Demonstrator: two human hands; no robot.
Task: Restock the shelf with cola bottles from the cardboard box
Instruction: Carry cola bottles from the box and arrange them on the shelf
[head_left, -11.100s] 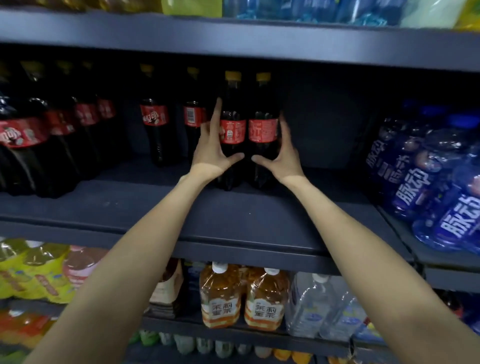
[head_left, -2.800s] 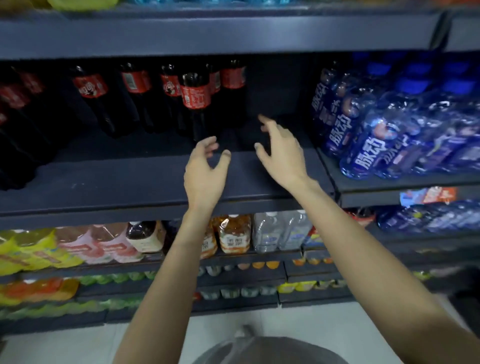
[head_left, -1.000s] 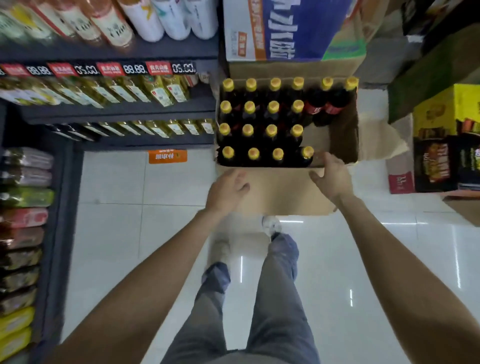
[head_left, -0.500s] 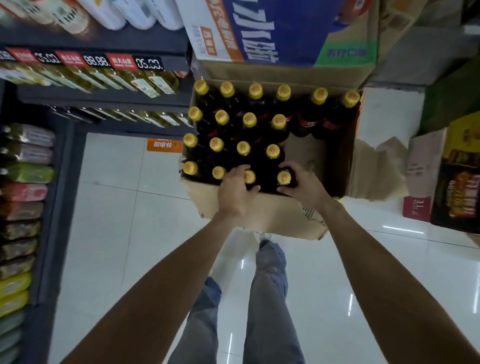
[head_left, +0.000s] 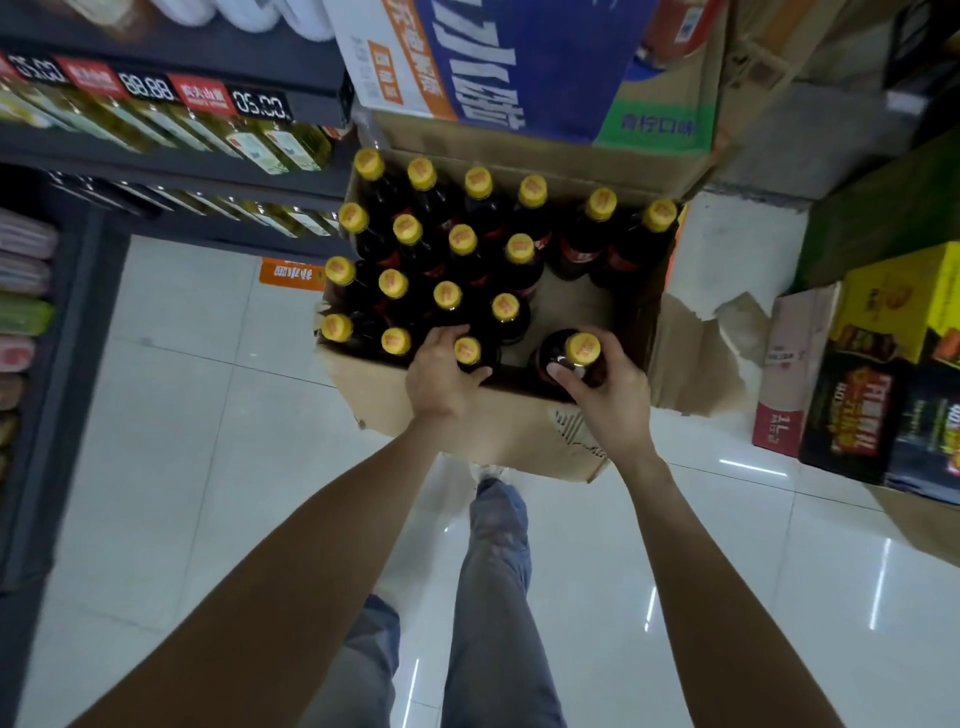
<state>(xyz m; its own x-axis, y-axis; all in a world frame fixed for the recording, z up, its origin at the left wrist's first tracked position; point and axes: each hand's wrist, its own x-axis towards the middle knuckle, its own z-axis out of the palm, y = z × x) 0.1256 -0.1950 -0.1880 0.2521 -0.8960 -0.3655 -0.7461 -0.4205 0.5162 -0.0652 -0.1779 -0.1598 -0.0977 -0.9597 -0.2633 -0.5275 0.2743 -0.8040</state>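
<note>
- Cola bottles (head_left: 462, 241) with yellow caps are standing upright in rows inside the open cardboard box (head_left: 467, 421) on the floor, filling its left part and far side; the near right part of the box is showing bare cardboard.
- One bottle at the near right (head_left: 579, 353) is sitting apart from the rows and higher toward the camera, and the right hand (head_left: 608, 387) is wrapping its fingers and thumb around the neck just under the cap.
- The near-row bottle (head_left: 467, 351) just left of it is being gripped at the neck by the left hand (head_left: 441, 376), thumb on the near side, fingers curling over the far side; its cap is showing between them.
- Both hands are lying over the near wall of the box, close together, each closed on its own bottle.
- A printed blue and white carton (head_left: 519, 67) is resting against the far edge of the box.
- Shelves with yellowish bottles (head_left: 260, 140) and price tags (head_left: 150, 88) are running along the left.
- A yellow and dark carton (head_left: 893, 374) is standing on the tiled floor (head_left: 171, 415) to the right.
- The person's legs in grey trousers (head_left: 493, 597) are showing below, between the forearms.
</note>
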